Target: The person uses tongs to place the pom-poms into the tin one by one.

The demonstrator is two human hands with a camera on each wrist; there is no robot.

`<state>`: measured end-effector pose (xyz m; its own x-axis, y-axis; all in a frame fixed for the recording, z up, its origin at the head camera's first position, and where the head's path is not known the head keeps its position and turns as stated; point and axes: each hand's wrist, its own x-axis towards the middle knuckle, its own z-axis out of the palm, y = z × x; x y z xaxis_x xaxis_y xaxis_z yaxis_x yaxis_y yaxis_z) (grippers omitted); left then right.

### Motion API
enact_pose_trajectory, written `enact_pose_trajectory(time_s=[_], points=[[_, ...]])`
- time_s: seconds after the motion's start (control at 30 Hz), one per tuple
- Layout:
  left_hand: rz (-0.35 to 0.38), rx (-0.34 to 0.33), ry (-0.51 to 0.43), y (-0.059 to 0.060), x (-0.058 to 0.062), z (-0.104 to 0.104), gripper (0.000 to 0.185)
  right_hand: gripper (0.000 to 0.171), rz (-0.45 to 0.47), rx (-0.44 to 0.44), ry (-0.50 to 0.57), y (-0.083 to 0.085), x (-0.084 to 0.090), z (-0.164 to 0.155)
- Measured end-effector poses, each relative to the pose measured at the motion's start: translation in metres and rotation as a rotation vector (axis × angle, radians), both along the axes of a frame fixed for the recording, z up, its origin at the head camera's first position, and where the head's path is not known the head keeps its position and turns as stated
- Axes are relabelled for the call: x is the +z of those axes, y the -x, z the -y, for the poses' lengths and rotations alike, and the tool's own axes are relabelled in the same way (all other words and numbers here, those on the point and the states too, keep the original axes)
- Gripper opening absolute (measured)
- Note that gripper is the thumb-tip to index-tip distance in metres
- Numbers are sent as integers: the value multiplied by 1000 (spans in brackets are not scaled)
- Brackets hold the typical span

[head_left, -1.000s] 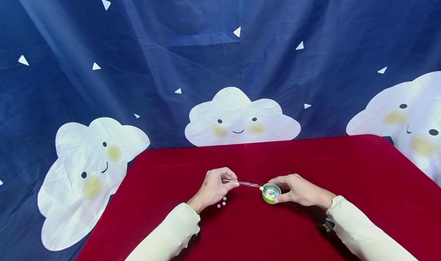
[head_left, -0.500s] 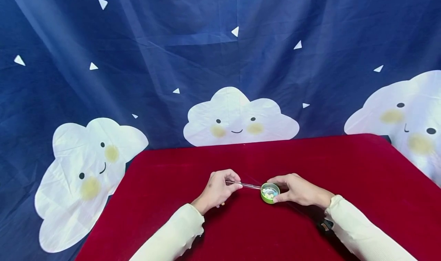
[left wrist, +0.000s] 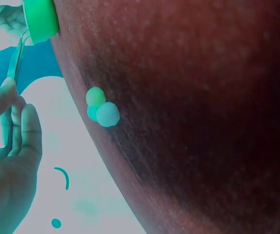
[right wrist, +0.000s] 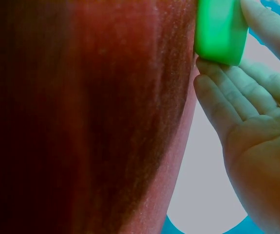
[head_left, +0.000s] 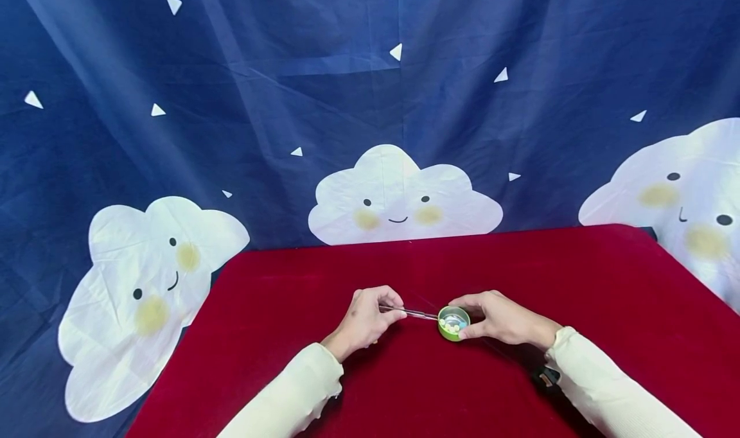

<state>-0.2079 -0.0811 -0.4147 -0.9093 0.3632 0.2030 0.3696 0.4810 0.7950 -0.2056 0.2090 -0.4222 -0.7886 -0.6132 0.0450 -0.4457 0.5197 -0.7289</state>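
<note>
1. While the left hand (head_left: 365,317) pinches the tweezers (head_left: 419,313) between thumb and fingers, their tips reach the left rim of the round green tin (head_left: 448,336). The right hand (head_left: 504,319) holds the tin by its right side, thumb and fingers curled round the wall.
2. The tin stands on the red table (head_left: 289,284), roughly midway between its left and right edges, mouth upward, with several small balls (head_left: 453,328) inside.
3. Three loose balls (left wrist: 108,114) lie bunched on the table, nearer its left edge than the tin is; in the head view, the left hand and wrist hide most of them.
4. By the look of it, the step in hand is placing a ball in the tin with the tweezers; whether the tips grip one cannot be told. The work seems only part done, given the loose balls.
5. The next move probably calls for easing the tips apart inside the rim, with the tin kept steady, then drawing back without the wrist brushing the loose balls.
6. The table runs well beyond both hands to its far edge, before a blue curtain (head_left: 347,104). Both side edges are well apart from the tin; the near edge is out of view. Room looks tightest at the rim and beneath the left wrist.
</note>
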Motion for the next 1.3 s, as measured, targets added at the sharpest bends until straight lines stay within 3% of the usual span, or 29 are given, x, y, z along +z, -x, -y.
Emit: enact_pose_trajectory(time_s=[0.17, 0.63, 0.9, 1.3], points=[[49, -1, -10, -1, 1, 1, 15, 52, 3, -3, -2, 0, 0, 0], [33, 5, 24, 0, 7, 6, 14, 55, 7, -6, -6, 1, 1, 0], [-53, 28, 46, 1, 4, 13, 14, 54, -11, -4, -10, 0, -1, -2], [-60, 47, 7, -3, 8, 30, 14, 55, -14, 0, -3, 0, 0, -1]])
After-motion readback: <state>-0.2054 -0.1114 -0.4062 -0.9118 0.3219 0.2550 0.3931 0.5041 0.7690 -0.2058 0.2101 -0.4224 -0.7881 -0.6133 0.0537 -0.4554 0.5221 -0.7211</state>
